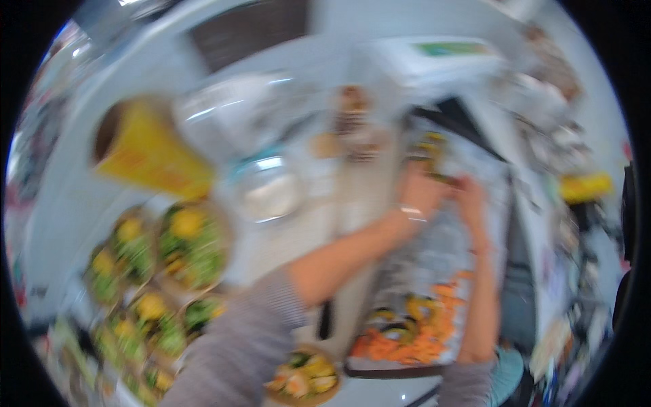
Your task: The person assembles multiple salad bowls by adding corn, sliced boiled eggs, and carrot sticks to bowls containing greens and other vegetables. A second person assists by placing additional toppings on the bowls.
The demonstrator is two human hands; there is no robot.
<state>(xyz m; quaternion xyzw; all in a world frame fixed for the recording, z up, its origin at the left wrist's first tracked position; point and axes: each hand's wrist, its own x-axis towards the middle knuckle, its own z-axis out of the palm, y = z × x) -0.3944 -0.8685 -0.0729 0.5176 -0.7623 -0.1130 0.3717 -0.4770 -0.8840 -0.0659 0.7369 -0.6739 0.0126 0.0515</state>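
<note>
Over the far half of a dark baking tray (400, 373) lined with pale paper (434, 237), my left hand (422, 191) and my right hand (469, 198) come together. Their fingers are closed around something small and dark between them, too blurred to name. Just beyond my left hand lie yellow-green slices with dark rinds (431, 144), which look like squash. At the tray's near end are orange diced pieces (407, 344) and more of the dark-rinded slices (422, 308).
Several round bowls of leafy greens with yellow pieces (193, 247) stand at left. A smaller bowl (308, 376) is near my left sleeve. Behind are a clear container (270, 193), a yellow bag (152, 152) and a white box (434, 64). A black handle (326, 320) lies beside the tray.
</note>
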